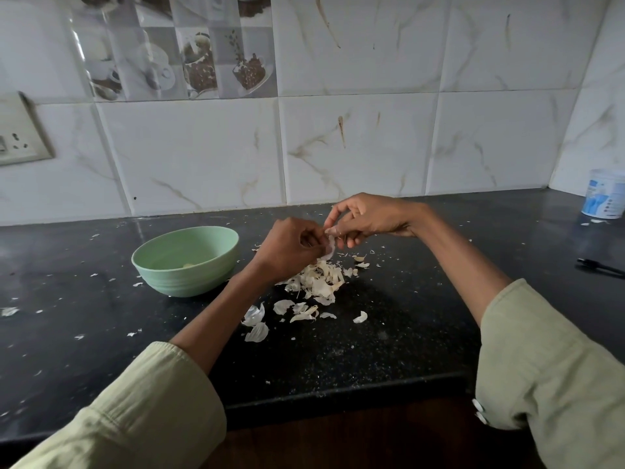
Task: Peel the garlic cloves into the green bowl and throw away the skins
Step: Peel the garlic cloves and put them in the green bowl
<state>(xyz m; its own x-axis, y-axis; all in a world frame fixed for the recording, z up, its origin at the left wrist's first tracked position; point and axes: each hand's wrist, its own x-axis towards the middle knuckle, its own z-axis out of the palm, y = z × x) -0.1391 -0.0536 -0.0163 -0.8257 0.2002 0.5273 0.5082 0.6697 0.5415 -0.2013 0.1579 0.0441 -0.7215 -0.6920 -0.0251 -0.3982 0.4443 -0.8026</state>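
Observation:
Both hands meet above the black counter (389,333), just right of the green bowl (189,275). My left hand (287,248) curls around a garlic clove that its fingers mostly hide. My right hand (362,220) pinches a strip of pale skin (329,247) that hangs down from the clove. A peeled clove (188,265) lies in the bottom of the bowl. Below the hands sits a heap of garlic skins (321,279), with looser pieces (257,319) spread toward me.
A white and blue can (605,198) stands at the back right corner. A black pen (600,267) lies near the right edge. A wall socket (20,130) is on the tiled wall at left. Small skin flakes dot the counter. The counter's front edge (338,397) runs near me.

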